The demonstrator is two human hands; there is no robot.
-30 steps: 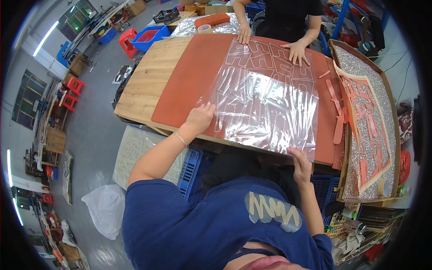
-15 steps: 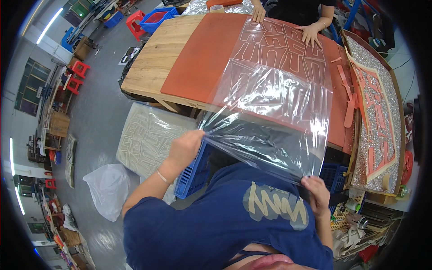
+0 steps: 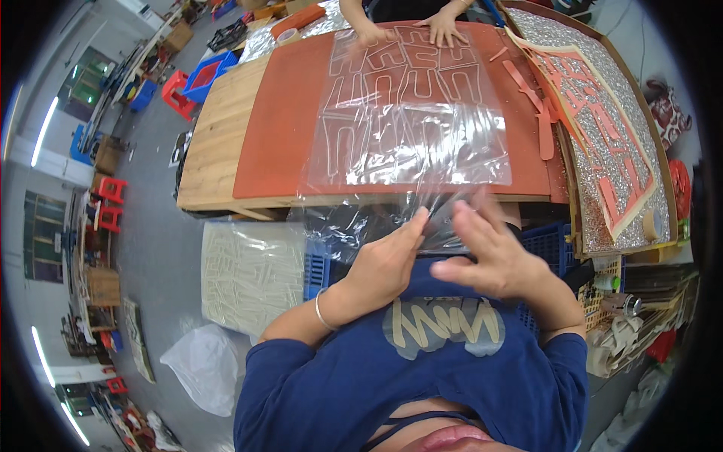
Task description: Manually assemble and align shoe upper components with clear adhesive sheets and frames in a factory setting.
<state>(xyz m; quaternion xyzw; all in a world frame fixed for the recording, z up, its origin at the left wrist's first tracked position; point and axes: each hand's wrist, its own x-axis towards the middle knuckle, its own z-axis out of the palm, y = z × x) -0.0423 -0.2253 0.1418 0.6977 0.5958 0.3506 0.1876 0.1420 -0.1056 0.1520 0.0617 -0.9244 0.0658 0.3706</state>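
Observation:
A clear plastic film (image 3: 452, 162) lies over the red-brown board (image 3: 279, 120) on the table, its near part hanging past the edge in creases. Looped, elongated outlines show through it on the far half. My left hand (image 3: 384, 260) is at the film's near end, fingers pressed together and seen edge-on; creases gather at its fingertips, so it seems to pinch the film. Close by on the right, my right hand (image 3: 493, 256) has its fingers spread, slightly blurred, with nothing visible in it. Across the table, another person's hands (image 3: 446, 29) rest on the film's far end.
A tray of glittery material (image 3: 553, 30) with a cut-out red sheet (image 3: 587, 94) stands at right. Red strips (image 3: 545, 135) lie beside it. Below the table edge are a wrapped pale patterned slab (image 3: 252, 275), a blue crate (image 3: 316, 275) and a white plastic bag (image 3: 203, 369).
My hands, earlier wide apart holding the film's two near corners, have come together in the middle. My right hand has let go. The film has dropped flatter onto the board.

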